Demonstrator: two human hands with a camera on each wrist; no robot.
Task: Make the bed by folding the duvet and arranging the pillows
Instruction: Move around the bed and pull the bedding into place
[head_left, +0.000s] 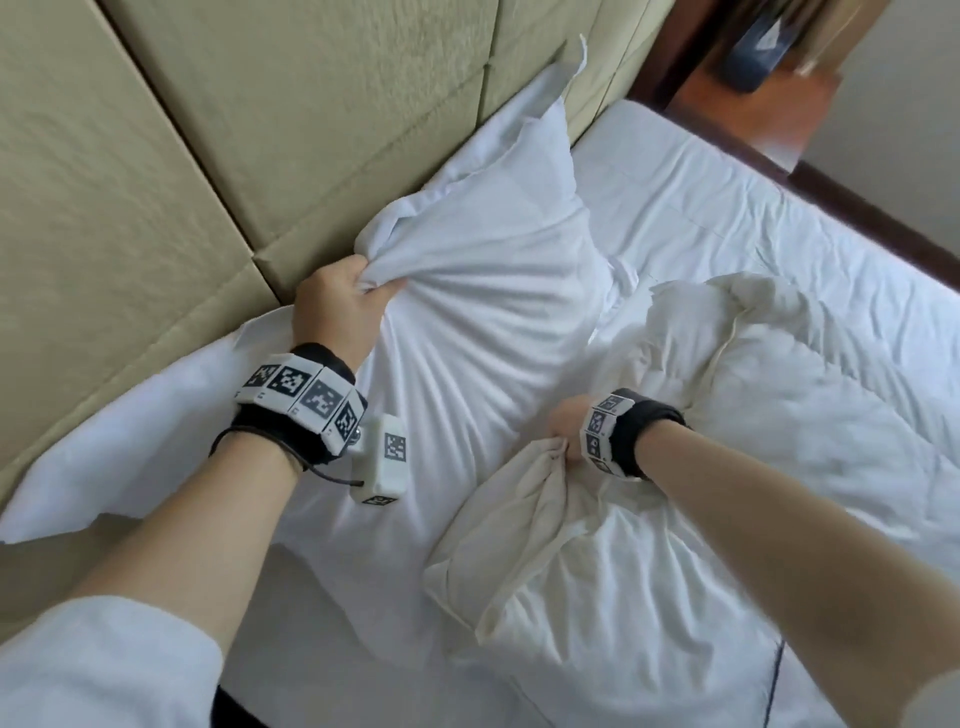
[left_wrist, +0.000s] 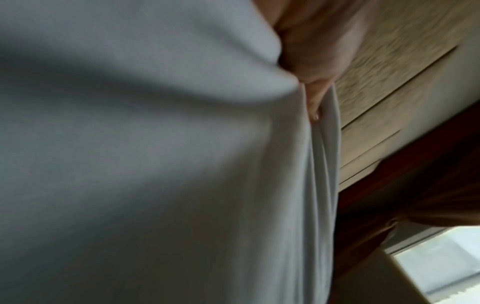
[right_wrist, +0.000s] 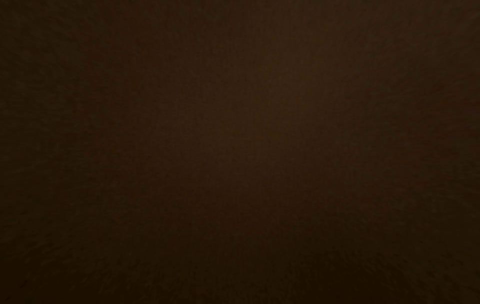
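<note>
A white pillow (head_left: 483, 291) leans against the padded headboard (head_left: 208, 130). My left hand (head_left: 337, 301) grips a bunch of its case at the near upper corner; in the left wrist view the white pillow cloth (left_wrist: 155, 164) fills the picture beside my fingers (left_wrist: 319, 67). My right hand (head_left: 566, 423) clutches a gathered end of a cream pillow (head_left: 524, 525) lying low on the bed. The crumpled cream-white duvet (head_left: 779, 374) is heaped to the right of that hand. The right wrist view is dark.
The white sheet (head_left: 727, 197) covers the mattress toward the far right. A dark wooden bed frame (head_left: 872, 234) and a wooden nightstand (head_left: 753, 104) stand beyond it. Another white pillow (head_left: 130, 457) lies flat at the left against the headboard.
</note>
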